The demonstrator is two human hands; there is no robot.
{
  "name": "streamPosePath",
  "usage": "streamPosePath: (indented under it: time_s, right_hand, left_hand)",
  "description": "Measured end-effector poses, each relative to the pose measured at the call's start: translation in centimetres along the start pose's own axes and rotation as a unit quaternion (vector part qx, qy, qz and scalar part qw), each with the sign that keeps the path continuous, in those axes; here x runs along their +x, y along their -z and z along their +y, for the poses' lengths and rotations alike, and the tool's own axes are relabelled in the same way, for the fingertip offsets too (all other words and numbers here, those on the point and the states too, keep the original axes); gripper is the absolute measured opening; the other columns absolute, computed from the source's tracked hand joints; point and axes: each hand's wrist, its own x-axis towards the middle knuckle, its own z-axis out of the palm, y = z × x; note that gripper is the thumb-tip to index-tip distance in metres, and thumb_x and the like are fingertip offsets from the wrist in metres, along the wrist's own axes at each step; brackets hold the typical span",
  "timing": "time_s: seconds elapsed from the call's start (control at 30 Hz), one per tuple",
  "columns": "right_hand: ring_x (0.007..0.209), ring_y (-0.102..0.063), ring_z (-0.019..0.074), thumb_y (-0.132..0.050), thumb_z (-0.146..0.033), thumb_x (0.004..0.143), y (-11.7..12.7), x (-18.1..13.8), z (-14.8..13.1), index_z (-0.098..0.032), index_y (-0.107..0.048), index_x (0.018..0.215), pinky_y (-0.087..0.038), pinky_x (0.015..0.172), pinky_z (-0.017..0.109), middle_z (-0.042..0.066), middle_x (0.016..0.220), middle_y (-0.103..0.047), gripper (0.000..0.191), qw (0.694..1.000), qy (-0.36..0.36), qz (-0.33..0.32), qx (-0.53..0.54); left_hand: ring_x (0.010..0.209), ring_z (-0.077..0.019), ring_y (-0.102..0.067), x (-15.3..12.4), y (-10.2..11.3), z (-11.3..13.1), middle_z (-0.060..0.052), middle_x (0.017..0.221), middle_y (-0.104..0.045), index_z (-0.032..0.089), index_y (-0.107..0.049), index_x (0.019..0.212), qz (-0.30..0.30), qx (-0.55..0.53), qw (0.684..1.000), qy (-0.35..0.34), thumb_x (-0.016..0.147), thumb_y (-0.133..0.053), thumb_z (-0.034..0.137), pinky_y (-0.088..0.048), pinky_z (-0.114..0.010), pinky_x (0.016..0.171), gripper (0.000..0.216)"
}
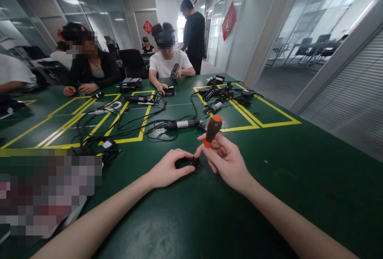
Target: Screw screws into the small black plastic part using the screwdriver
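Note:
My right hand [226,157] is closed around an orange and dark-grey screwdriver [213,130], its handle end pointing up and its lower end near a small black part [196,164]. That part lies on the green table, and its exact kind is too small to make out. My left hand [173,166] grips the part from the left between thumb and fingers. Whether the screwdriver's tip touches the part is hidden by my right fingers.
A grey and black cylindrical power tool [182,124] with a cord lies just beyond my hands. Tangled black cables [101,143] spread to the left, and more corded tools [221,91] sit back right. Across the green table [299,163], a person [170,61] holds a drill.

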Motion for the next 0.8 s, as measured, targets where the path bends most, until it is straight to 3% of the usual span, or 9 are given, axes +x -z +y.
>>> streamPosePath:
  time_s: [0.23,0.53,0.8]
  right_hand:
    - [0.037,-0.039,0.0044,-0.071,-0.047,0.089,-0.22,0.01,0.30,-0.026,-0.043,0.108,-0.029,0.036,0.017,-0.003,0.075,-0.068,0.040,0.999,-0.017,0.014,0.036]
    - [0.037,-0.040,0.0046,-0.068,-0.052,0.091,-0.07,0.09,-0.15,-0.023,-0.054,0.111,-0.031,0.036,0.021,0.000,0.077,-0.069,0.038,0.999,-0.023,-0.027,0.028]
    - [0.035,-0.042,0.0048,-0.067,-0.046,0.093,-0.08,0.11,0.77,-0.028,-0.038,0.108,-0.031,0.036,0.018,-0.005,0.076,-0.069,0.038,0.999,-0.012,-0.007,0.049]
  left_hand:
    - [0.108,-0.0237,-0.064,-0.05,-0.03,-0.15,-0.006,0.115,-0.075,0.020,-0.073,0.117,0.002,0.006,1.000,0.006,0.090,-0.074,0.032,-0.045,-0.037,0.104,0.030]
    - [0.107,-0.0236,-0.064,-0.01,-0.02,-0.05,-0.006,0.115,-0.075,0.020,-0.073,0.116,-0.002,0.002,1.000,0.005,0.090,-0.072,0.033,-0.045,-0.039,0.105,0.029]
    - [0.104,-0.0232,-0.064,-0.08,0.03,0.00,-0.007,0.113,-0.075,0.020,-0.073,0.116,0.009,0.008,1.000,-0.006,0.091,-0.072,0.036,-0.047,-0.038,0.103,0.030]
